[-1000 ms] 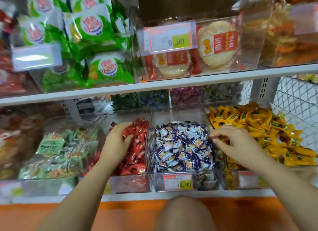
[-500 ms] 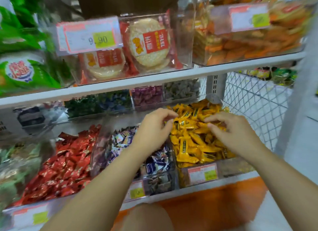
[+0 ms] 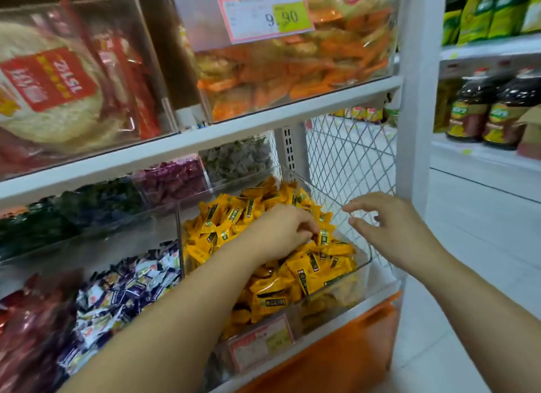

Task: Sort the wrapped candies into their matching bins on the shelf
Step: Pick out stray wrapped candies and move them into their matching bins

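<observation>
**Lower shelf (image 3: 377,293), front row**
- Clear bin (image 3: 364,247), far right: heaped with yellow candies (image 3: 272,293) in dark-labelled wrappers; a blurred price label (image 3: 260,343) is on its front wall.
- Next bin to the left: purple-and-white candies (image 3: 126,290), piled loosely.
- Far left: red candies (image 3: 26,334), blurred.

**Lower shelf, rear row**
- Grey-green sweets (image 3: 237,158), magenta sweets (image 3: 172,179) and dark blue-green sweets (image 3: 87,205), each in its own clear compartment.

**Hands**
- Left hand (image 3: 281,231): its forearm crosses the bin's front corner and the hand lies on top of the yellow heap. The fingers (image 3: 307,227) are curled and bunched together, with the tips down among the wrappers (whether they pinch one cannot be told).
- Right hand (image 3: 392,231): in the air just beside the bin's right rim, in front of the wire mesh panel (image 3: 351,158). The fingers (image 3: 358,206) are spread and slightly bent and hold nothing. It is near the left hand and apart from it.

**Upper shelf (image 3: 263,120)**
- Clear box of orange snack packs (image 3: 292,64) with a price tag (image 3: 263,12) reading 9.90.
- To the left, round pale crackers (image 3: 49,100) in red-labelled wrap.

**Surroundings**
- A white upright (image 3: 415,100) stands at the shelf's right end, with an orange base panel (image 3: 336,354) below the lower shelf.
- The neighbouring rack holds dark bottles (image 3: 471,111) and, above them, green-yellow packets (image 3: 491,12).
</observation>
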Motion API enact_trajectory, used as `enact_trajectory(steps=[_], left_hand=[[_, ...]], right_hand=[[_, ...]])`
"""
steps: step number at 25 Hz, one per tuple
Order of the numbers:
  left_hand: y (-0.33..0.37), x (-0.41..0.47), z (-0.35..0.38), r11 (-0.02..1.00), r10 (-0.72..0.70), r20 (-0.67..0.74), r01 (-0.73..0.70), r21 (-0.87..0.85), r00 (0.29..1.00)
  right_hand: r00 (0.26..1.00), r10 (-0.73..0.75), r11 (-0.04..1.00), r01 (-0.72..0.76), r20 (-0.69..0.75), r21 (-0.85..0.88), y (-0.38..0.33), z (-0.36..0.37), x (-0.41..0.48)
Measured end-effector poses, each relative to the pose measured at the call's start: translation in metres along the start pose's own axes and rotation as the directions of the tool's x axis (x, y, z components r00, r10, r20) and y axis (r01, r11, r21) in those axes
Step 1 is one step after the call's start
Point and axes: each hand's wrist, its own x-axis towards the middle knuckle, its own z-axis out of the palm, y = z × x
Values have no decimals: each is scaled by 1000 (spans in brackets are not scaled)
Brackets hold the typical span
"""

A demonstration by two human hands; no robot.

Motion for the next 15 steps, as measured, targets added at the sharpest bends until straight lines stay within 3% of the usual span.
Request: enact_trajectory(steps=[3,5,15], left_hand=[[-7,15,7,990,-15,147,-6,141,989],[-12,19,10,991,-8,196,-19,136,980],[-15,20,9,996,51,255,-69,60,966]], right_hand=[[997,-54,999,54,64,-4,3,1,0],[993,-68,998,69,94,-9,5,1,0],[985,-41,999,39,168,13,3,9,-2]])
